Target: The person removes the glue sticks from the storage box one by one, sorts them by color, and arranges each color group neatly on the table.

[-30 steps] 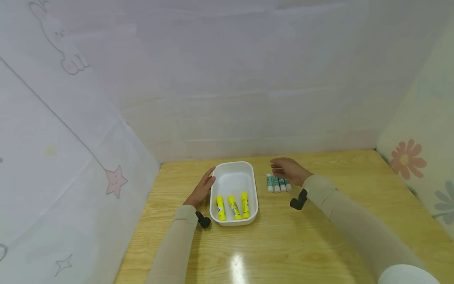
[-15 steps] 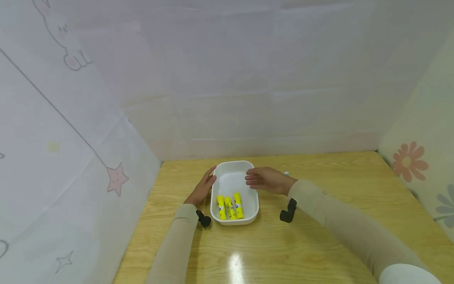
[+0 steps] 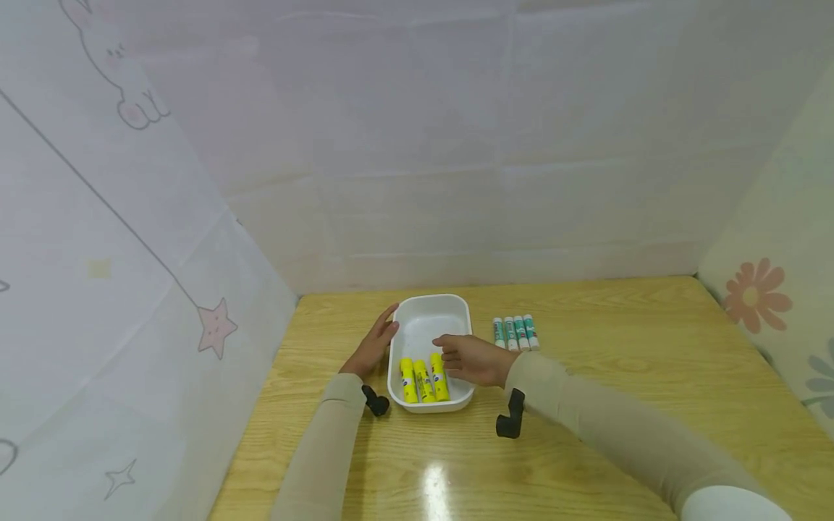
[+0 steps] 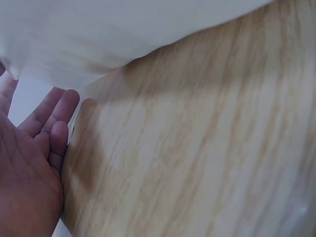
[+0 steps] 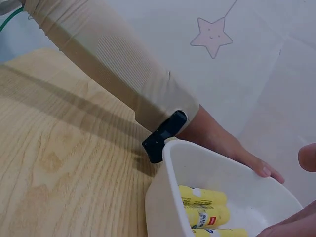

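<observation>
Three yellow glue sticks (image 3: 424, 381) lie side by side at the near end of a white plastic tray (image 3: 426, 307). My left hand (image 3: 373, 349) rests against the tray's left side, fingertips at the rim; in the left wrist view its fingers (image 4: 66, 108) reach out loosely below the tray wall. My right hand (image 3: 477, 359) is over the tray's right rim, fingers loosely bent beside the rightmost yellow stick, holding nothing. In the right wrist view its thumb (image 5: 308, 157) stands apart from the other fingers, and the yellow sticks (image 5: 205, 215) show inside the tray.
Several green-and-white glue sticks (image 3: 515, 331) lie in a row on the wooden table (image 3: 625, 347), right of the tray. Pale printed cloth (image 3: 430, 166) hangs behind the table and along both sides. A black device (image 3: 511, 414) is worn on each wrist.
My right hand has moved left from above the green-and-white sticks, then nearer me over the tray. The yellow glue sticks, spread apart before, now lie closer together. My left hand has stayed put.
</observation>
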`<state>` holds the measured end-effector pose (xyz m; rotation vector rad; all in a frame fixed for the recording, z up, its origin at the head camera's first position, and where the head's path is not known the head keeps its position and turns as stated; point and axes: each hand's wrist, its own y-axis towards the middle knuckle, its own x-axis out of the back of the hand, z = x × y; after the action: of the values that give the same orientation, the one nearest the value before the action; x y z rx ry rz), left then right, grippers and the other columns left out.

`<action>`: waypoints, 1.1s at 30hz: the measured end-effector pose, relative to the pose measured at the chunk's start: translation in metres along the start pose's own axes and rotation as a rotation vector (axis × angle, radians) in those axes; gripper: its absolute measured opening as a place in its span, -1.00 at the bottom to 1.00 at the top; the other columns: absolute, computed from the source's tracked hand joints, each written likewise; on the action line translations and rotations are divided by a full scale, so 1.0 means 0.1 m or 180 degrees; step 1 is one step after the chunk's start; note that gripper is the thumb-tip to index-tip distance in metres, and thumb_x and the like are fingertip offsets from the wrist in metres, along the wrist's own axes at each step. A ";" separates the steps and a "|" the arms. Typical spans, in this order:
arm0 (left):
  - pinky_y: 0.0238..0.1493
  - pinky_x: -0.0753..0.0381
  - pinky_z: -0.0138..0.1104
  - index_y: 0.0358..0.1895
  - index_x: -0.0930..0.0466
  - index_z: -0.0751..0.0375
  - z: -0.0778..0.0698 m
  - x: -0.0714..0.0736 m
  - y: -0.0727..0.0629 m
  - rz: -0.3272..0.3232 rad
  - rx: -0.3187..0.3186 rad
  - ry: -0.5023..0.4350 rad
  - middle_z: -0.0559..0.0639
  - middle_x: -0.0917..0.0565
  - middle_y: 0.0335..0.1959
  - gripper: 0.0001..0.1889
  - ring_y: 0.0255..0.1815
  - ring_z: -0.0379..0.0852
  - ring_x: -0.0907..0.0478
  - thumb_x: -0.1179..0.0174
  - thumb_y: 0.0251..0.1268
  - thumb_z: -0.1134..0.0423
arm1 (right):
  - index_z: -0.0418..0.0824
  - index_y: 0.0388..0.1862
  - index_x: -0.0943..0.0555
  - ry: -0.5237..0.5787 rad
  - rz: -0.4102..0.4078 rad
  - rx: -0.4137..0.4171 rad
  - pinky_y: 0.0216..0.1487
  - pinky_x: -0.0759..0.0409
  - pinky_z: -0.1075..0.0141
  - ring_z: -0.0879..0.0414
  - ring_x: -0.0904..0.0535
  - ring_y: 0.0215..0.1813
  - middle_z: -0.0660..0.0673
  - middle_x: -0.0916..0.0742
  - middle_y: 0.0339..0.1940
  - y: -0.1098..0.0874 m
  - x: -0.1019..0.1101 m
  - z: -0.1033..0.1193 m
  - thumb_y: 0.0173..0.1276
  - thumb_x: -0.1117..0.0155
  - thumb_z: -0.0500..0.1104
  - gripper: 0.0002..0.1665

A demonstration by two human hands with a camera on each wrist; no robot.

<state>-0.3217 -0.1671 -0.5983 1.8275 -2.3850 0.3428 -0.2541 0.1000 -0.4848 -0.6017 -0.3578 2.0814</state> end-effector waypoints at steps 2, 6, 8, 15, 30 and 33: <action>0.39 -0.07 0.18 0.48 -0.03 -0.54 0.01 0.00 0.01 -0.0005 0.0001 -0.0008 0.11 -0.27 0.43 -0.46 0.36 0.19 -0.30 0.08 0.51 -0.16 | -0.39 0.49 -0.14 0.0019 -0.0081 -0.0013 0.48 0.09 -0.10 -0.34 0.22 0.54 -0.47 0.13 0.54 -0.01 -0.04 -0.02 0.51 -0.02 -0.02 -0.27; 0.38 -0.08 0.18 0.47 -0.04 -0.57 0.06 0.00 0.02 -0.0051 -0.0032 -0.0010 0.09 -0.28 0.43 -0.46 0.36 0.17 -0.31 0.08 0.49 -0.19 | -0.42 0.52 -0.02 0.0040 -0.0233 -0.0058 0.48 0.18 -0.13 -0.35 0.30 0.54 -0.47 0.19 0.53 -0.03 -0.11 -0.07 0.47 -0.09 -0.01 -0.15; 0.38 -0.08 0.18 0.47 -0.04 -0.57 0.06 0.00 0.03 -0.0051 -0.0038 -0.0013 0.09 -0.28 0.43 -0.45 0.36 0.17 -0.31 0.07 0.48 -0.20 | -0.43 0.54 0.08 0.0045 -0.0303 -0.0087 0.47 0.19 -0.15 -0.36 0.31 0.53 -0.46 0.21 0.53 -0.02 -0.13 -0.10 0.46 -0.10 -0.01 -0.08; 0.37 -0.10 0.19 0.46 -0.03 -0.60 0.06 0.00 0.02 -0.0040 -0.0056 0.0023 0.09 -0.29 0.43 -0.44 0.36 0.17 -0.31 0.07 0.44 -0.26 | -0.50 0.52 0.17 0.0172 -0.0480 -0.0229 0.44 0.12 -0.19 -0.40 0.21 0.52 -0.50 0.14 0.52 0.01 -0.15 -0.18 0.40 -0.18 -0.03 0.04; 0.36 -0.14 0.18 0.50 0.00 -0.52 0.04 -0.01 0.05 0.0031 -0.0053 0.0024 0.11 -0.26 0.45 -0.41 0.36 0.18 -0.31 0.07 0.48 -0.21 | -0.43 0.30 -0.28 0.0224 -0.0607 -0.0362 0.27 -0.35 -0.01 -0.16 -0.34 0.21 -0.35 -0.37 0.26 0.26 -0.07 -0.29 0.48 -0.06 -0.12 -0.44; 0.36 -0.14 0.18 0.47 -0.02 -0.57 0.03 0.01 0.04 -0.0016 -0.0034 0.0036 0.10 -0.27 0.44 -0.44 0.34 0.19 -0.33 0.07 0.49 -0.18 | -0.43 0.27 -0.31 0.0204 -0.0550 -0.0353 0.23 -0.39 0.03 -0.13 -0.39 0.17 -0.34 -0.43 0.23 0.30 -0.08 -0.29 0.48 -0.05 -0.14 -0.49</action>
<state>-0.3253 -0.1681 -0.6018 1.8219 -2.3697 0.3385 -0.2556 0.0781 -0.5213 -0.6778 -0.4738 1.8822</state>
